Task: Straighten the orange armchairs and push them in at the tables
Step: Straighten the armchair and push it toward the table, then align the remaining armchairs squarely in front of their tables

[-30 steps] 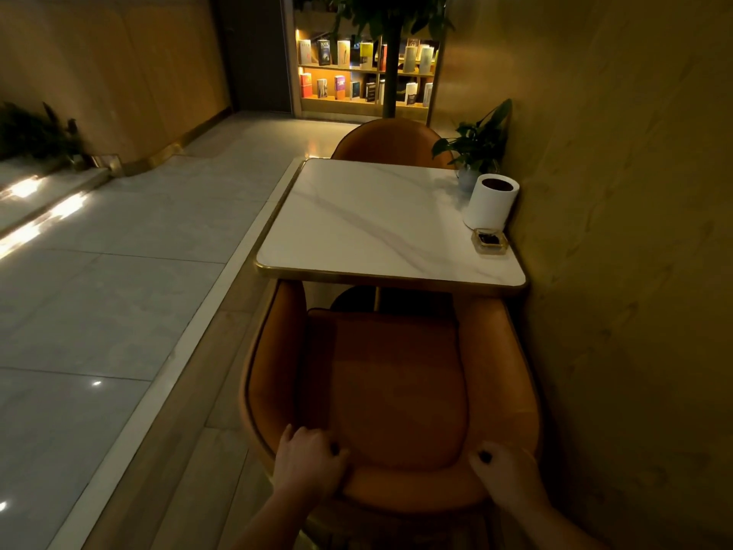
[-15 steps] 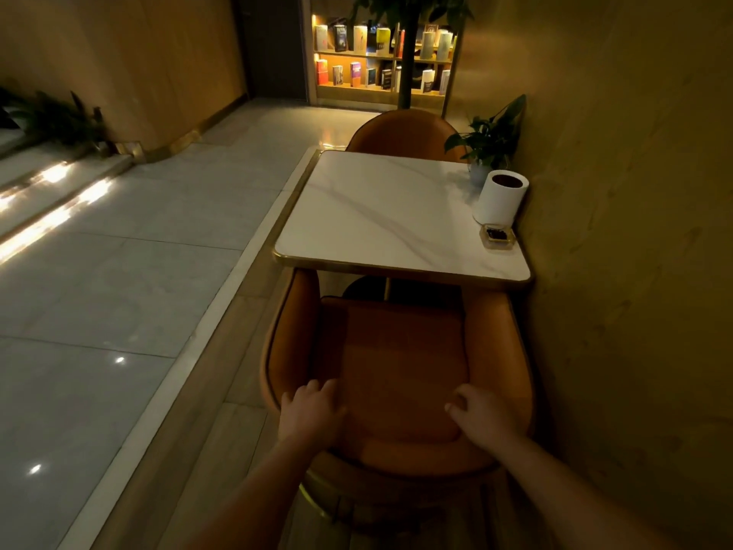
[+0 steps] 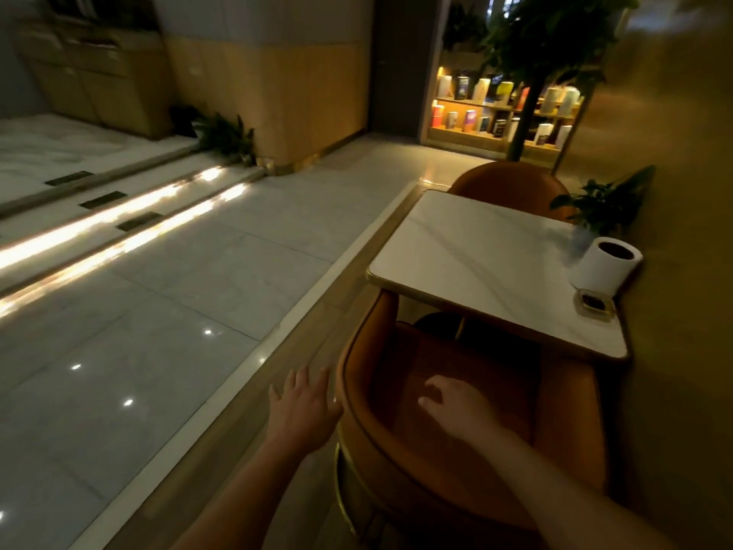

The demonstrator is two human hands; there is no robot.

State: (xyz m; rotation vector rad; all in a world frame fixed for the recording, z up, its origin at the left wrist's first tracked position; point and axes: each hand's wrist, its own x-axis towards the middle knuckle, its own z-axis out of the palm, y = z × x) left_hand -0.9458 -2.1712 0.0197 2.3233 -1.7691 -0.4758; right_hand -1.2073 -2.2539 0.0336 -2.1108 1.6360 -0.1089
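Left hand (image 3: pixel 305 406) spread beside armchair (image 3: pixel 567 414) — front hidden under table (image 3: pixel 476 264); right hand (image 3: pixel 456 406) relaxed.

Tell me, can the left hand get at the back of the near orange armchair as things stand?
Probably yes. The left hand is open, right beside the left rim of the armchair, and nothing stands between them.

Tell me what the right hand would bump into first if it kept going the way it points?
Probably the orange armchair: the right hand hovers over its seat, fingers aimed forward and left at the inside of the padded arm. Depth is unclear, so the seat cushion might come first.
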